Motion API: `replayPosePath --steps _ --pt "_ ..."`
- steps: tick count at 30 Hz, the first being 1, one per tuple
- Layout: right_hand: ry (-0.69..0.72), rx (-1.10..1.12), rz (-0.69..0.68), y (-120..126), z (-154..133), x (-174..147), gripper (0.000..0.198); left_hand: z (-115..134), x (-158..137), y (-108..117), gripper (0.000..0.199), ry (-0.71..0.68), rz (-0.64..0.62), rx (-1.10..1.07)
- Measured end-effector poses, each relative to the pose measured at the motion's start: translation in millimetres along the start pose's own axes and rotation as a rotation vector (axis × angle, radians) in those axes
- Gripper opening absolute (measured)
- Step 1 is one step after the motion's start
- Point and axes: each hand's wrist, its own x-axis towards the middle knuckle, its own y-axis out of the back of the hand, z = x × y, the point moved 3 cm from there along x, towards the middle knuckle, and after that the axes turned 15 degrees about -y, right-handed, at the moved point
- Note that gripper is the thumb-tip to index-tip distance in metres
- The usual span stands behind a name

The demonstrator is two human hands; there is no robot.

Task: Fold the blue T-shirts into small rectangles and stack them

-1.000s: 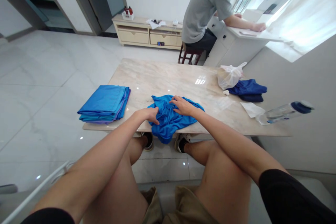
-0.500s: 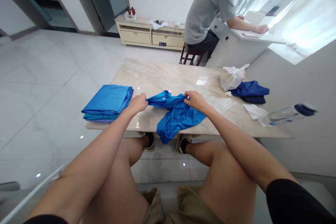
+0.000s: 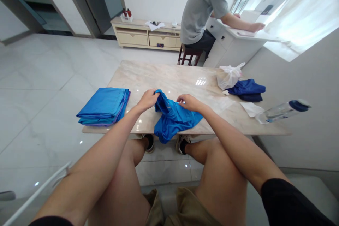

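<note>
A crumpled blue garment lies on the marble-topped table, and part of it hangs over the near edge. My left hand is closed on its upper left edge and lifts it, so a dark fold or opening shows there. Just above the garment's upper right side is my right hand, fingers apart and slightly curled. Whether those fingertips touch the fabric is hard to see. To the left, a neat stack of folded blue cloth with some purple at its edges rests on the table.
At the table's right are a white plastic bag, dark blue cloth, a white paper and a clear bottle with a blue lid. Beyond, a person in a grey shirt sits on a stool by a low cabinet.
My left hand has moved slightly right and up, raising the garment's edge. My right hand has let go of the fabric and loosened its fingers. The whole view has shifted a little.
</note>
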Motion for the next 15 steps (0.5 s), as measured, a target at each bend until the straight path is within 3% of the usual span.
replayPosePath --steps 2,5,7,11,13,15 --pt "0.074 0.067 0.159 -3.8 -10.6 13.6 0.035 12.7 3.8 -2.4 0.040 -0.039 0.032 -0.123" --pt "0.178 0.286 0.195 -10.7 -25.8 23.6 0.056 31.7 4.5 -4.6 0.049 -0.082 0.024 -0.354" --pt "0.205 0.461 0.080 -15.6 -34.9 22.5 0.055 43.4 2.0 -5.8 0.054 -0.096 -0.026 -0.469" --pt "0.125 0.705 -0.282 -22.9 -47.8 8.6 0.026 56.6 -3.2 -2.6 0.064 -0.063 -0.003 -0.498" --pt "0.088 0.749 -0.354 -21.0 -49.8 3.1 0.022 57.4 -3.1 1.7 0.066 -0.029 0.072 -0.483" --pt "0.063 0.768 -0.322 -13.7 -48.1 2.4 0.030 55.1 -1.3 7.2 0.068 0.021 0.151 -0.460"
